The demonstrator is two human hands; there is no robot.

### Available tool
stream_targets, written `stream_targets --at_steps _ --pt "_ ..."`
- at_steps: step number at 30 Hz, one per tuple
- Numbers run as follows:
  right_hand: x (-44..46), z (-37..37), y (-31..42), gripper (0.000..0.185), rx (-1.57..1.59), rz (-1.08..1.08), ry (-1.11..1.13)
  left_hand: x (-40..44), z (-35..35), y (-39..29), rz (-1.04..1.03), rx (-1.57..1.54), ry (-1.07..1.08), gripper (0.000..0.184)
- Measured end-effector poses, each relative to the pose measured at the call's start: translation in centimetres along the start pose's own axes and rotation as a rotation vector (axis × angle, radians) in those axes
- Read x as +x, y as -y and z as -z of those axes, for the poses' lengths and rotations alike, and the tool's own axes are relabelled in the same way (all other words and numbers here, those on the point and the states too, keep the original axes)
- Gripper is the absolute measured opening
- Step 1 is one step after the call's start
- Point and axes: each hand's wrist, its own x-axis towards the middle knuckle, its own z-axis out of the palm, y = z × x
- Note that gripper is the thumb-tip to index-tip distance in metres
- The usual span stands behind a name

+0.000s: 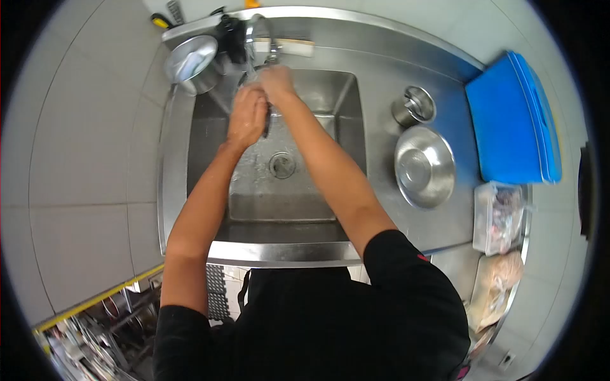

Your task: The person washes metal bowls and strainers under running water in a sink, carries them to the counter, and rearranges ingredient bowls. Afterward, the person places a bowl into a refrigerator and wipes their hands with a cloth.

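Over the steel sink, both my hands are close together under the faucet, where water runs. My left hand is closed around a dark, narrow object, whose lower end sticks out beside my fingers and points down into the sink. The kind of object cannot be made out. My right hand is at the upper part of it, just below the faucet, with fingers curled and smeared by motion. Whether it grips the object is unclear.
A steel pot stands at the sink's back left corner, near a black bottle. On the right counter are a steel bowl, a small steel container, a blue box and a clear plastic tub.
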Motion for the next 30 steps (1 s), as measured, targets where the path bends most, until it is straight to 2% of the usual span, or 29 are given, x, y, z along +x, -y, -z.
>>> stream_targets --at_steps 1,2,4,5,7,8,10,12,13,14,15,16,17,18,19,21,22,23,25,26,27,28,29,30 --pt "0.6 -1.9 -1.0 0.025 0.696 -0.27 -0.219 0.4 -0.6 0.7 0.023 -0.033 -0.013 0.017" --pt "1.2 -5.1 -3.6 0.027 0.737 -0.165 -0.319 0.6 -1.2 1.5 0.038 -0.023 -0.02 0.017" --pt "-0.4 -4.4 -3.4 0.032 0.66 -0.098 -0.378 1.7 -2.2 3.0 0.056 -0.02 -0.033 0.023" --pt "-3.9 -1.2 -1.7 0.033 0.539 -0.142 -0.335 1.9 -2.4 3.4 0.052 -0.019 -0.043 0.023" --pt "-6.4 0.6 -2.0 0.04 0.545 -0.132 -0.268 2.8 -3.1 4.0 0.441 -0.002 0.056 0.03" --pt "-7.5 1.0 -2.8 0.04 0.622 -0.131 -0.278 2.9 -3.8 7.0 0.48 -0.092 0.226 0.037" --pt "-8.8 1.2 -3.7 0.04 0.696 -0.112 -0.291 1.6 -4.6 9.4 1.057 -0.614 0.307 0.043" --pt "-9.5 1.7 -4.1 0.036 1.079 -0.251 -0.233 -1.1 -4.8 8.2 1.303 -1.289 0.177 0.061" --pt "-9.6 1.7 -3.9 0.036 1.085 -0.246 -0.243 -1.6 -4.0 5.1 1.437 -1.278 0.147 0.071" --pt "-9.7 1.2 -3.3 0.033 0.999 -0.151 -0.244 -1.6 -3.4 2.2 1.572 -1.261 0.116 0.08" --pt "-9.7 0.8 -3.0 0.03 0.915 -0.063 -0.244 -2.3 -3.8 1.7 1.57 -1.251 0.128 0.08" --pt "-9.4 -0.9 -4.7 0.019 0.564 -0.007 -0.206 -3.2 -4.3 1.6 1.549 -1.364 0.148 0.082" --pt "-9.5 -2.9 -5.6 0.019 0.574 -0.009 -0.216 -3.8 -4.7 2.0 1.523 -1.476 0.168 0.084" --pt "-9.8 -5.0 -6.0 0.016 0.406 0.084 -0.196 -3.7 -4.7 3.0 1.569 -1.526 0.193 0.074" --pt "-10.3 -6.1 -5.9 0.014 0.234 0.176 -0.176 -4.0 -5.2 3.8 1.56 -1.517 0.199 0.074" --pt "-11.8 -5.9 -4.9 0.018 0.258 0.223 -0.105 -3.9 -5.5 4.8 1.439 -0.883 0.089 0.053" --pt "-12.1 -5.5 -4.3 0.023 0.276 0.261 -0.022 -3.6 -4.8 5.0 1.467 -0.734 0.011 0.04" --pt "-12.3 -4.1 -3.5 0.023 0.282 0.264 -0.028 -2.9 -3.6 4.7 1.461 -0.728 0.012 0.04" --pt "-12.8 -0.9 -2.3 0.037 0.145 -0.016 0.45 -1.8 -1.3 4.9 1.248 -0.384 0.211 0.035" --pt "-12.5 -2.6 -4.7 0.037 0.149 -0.019 0.435 -2.5 -1.1 7.1 1.157 -0.392 0.233 0.032" --pt "-11.8 -5.9 -9.4 0.044 -0.121 0.202 0.177 -3.0 -1.1 9.3 1.063 -0.407 0.258 0.03" --pt "-11.2 -6.9 -12.4 0.051 -0.405 0.412 -0.088 -1.6 0.1 8.2 0.962 -0.315 0.377 0.029" --pt "-10.8 -4.9 -10.6 0.049 -0.328 0.288 0.022 0.1 1.2 6.6 0.842 -0.228 0.497 0.029" --pt "-9.5 -5.3 -9.6 0.055 -0.14 0.258 0.0 1.2 1.0 6.5 0.859 -0.187 0.593 0.031"
